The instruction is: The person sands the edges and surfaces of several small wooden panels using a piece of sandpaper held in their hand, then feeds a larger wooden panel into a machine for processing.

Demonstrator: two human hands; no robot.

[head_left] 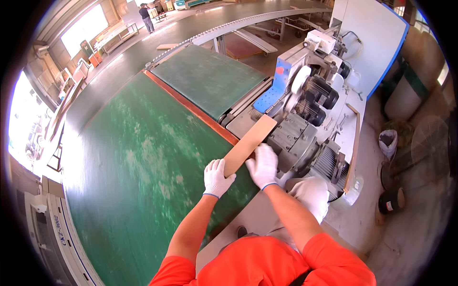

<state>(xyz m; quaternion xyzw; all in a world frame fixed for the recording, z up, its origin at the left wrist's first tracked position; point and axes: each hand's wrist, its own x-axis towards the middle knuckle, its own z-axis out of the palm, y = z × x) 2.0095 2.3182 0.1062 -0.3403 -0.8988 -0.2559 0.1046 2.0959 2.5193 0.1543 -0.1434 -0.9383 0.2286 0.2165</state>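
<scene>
A flat, light-brown wooden board (251,142) extends forward and to the right over the green surface's edge, its far end close to the machine. My left hand (217,179), in a white glove, is closed around the board's near end. My right hand (263,165), gloved the same way, presses against the board's right edge; its fingertips are partly hidden. Beside that hand is a grey metal machine housing (292,136). Under the board lies the wide green surface (138,162), with pale worn patches.
An orange-brown strip (191,107) borders a second green belt (210,78). Right of it stand a blue guard (274,90), dark motors (320,93) and wrenches (337,127). A curved roller track (243,20) runs behind. Another person (146,18) stands far off. A fan (429,143) is at right.
</scene>
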